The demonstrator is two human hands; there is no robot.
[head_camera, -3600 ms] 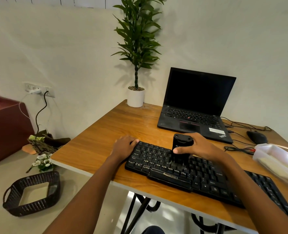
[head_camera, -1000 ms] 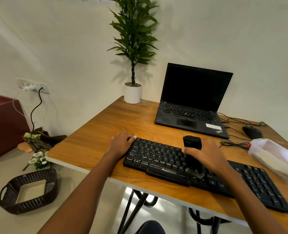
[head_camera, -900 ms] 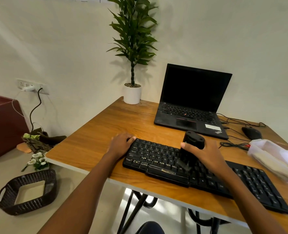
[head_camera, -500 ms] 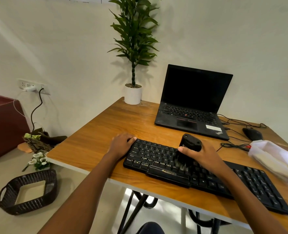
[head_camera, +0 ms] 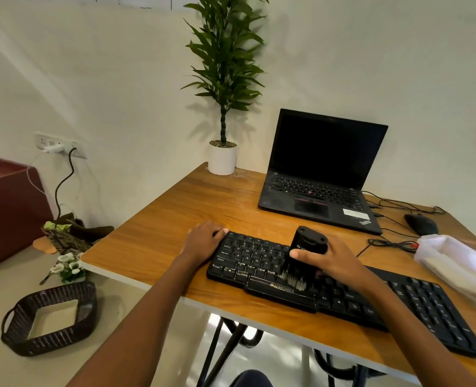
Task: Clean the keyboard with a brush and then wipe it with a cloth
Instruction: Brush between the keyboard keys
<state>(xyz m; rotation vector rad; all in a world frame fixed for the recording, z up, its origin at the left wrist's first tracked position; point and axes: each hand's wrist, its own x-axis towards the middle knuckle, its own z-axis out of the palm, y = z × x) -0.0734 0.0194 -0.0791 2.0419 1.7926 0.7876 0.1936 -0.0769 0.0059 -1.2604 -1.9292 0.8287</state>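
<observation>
Now your right hand grips a chunky black plastic brush, bristles touching the middle keys of the long black keyboard on the wooden table; your left hand rests flat-fingered on its left end. Brushing seems partway; cloth wiping remains.

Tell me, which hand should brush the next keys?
Right hand: it grips the brush, bristles on the keyboard. The left hand rests on the keyboard's left end, probably steadying it.
</observation>
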